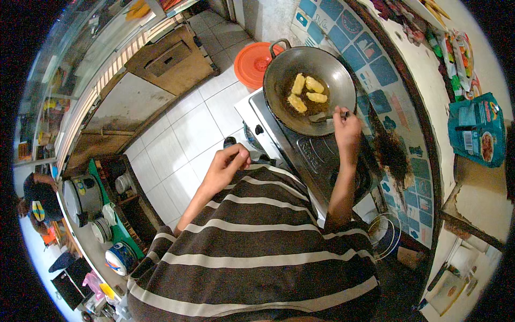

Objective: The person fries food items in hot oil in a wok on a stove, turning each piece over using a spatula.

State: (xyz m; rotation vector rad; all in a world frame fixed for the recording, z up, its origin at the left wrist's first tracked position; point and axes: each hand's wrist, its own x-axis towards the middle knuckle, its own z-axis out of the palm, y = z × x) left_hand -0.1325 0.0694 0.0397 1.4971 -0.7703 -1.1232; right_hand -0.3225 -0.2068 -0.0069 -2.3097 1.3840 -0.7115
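Note:
My right hand [347, 128] grips the handle of a metal spatula, over the near right rim of a dark wok [341, 80]. The spatula's blade [318, 117] rests in the wok, close to the cooking oil at the bottom. Several yellow battered pieces of food [315, 85] lie in the oil, apart from the blade. Under the wok is a gas stove [312, 155] with a dark top and a white front. My left hand [228, 164] hovers before my striped shirt, its fingers curled in, with nothing visible in them.
An orange plastic lid [252, 64] covers a container beyond the stove. Blue-and-white patterned tiles [368, 48] line the wall close to the wok. Teal packaging [476, 131] stands on the ledge at right. To the left are a large metal pot [89, 195] and stacked plates [101, 230].

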